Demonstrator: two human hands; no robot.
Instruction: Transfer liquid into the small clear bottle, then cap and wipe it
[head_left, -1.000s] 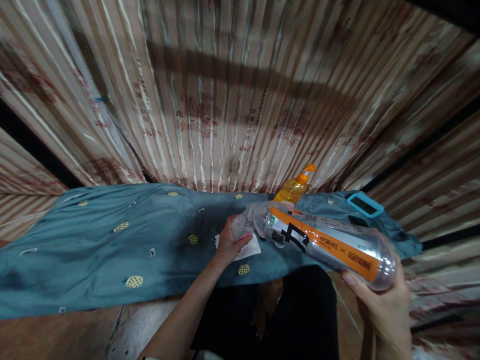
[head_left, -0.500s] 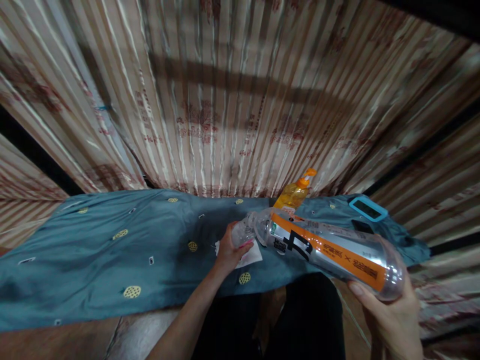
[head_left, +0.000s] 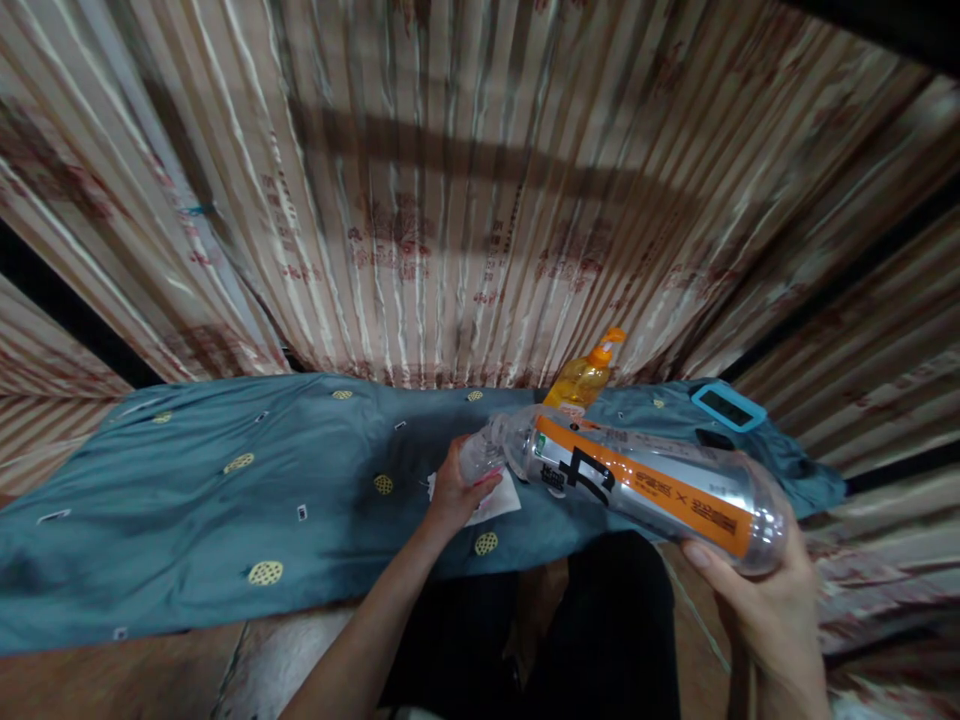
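My right hand (head_left: 772, 600) is wrapped round the base of a large clear plastic bottle (head_left: 645, 490) with an orange and silver label. The bottle lies tilted, its mouth pointing left and down at a small clear container (head_left: 480, 455). Around that container my left hand (head_left: 455, 495) is closed. Mouth and container meet or nearly meet; I cannot tell whether they touch, nor whether liquid is flowing. Under the left hand a white tissue (head_left: 499, 500) lies on the cloth.
A pump bottle (head_left: 579, 382) of yellow liquid stands behind the large bottle. Further right are a blue-framed device (head_left: 727, 407) and a small dark object (head_left: 714, 439). A teal cloth (head_left: 315, 540) with pineapple prints covers the table. A striped curtain (head_left: 450, 200) hangs behind.
The bottle's base and my right hand have shifted slightly left and up in view. The whole view has moved a little too. Both hands keep their holds.
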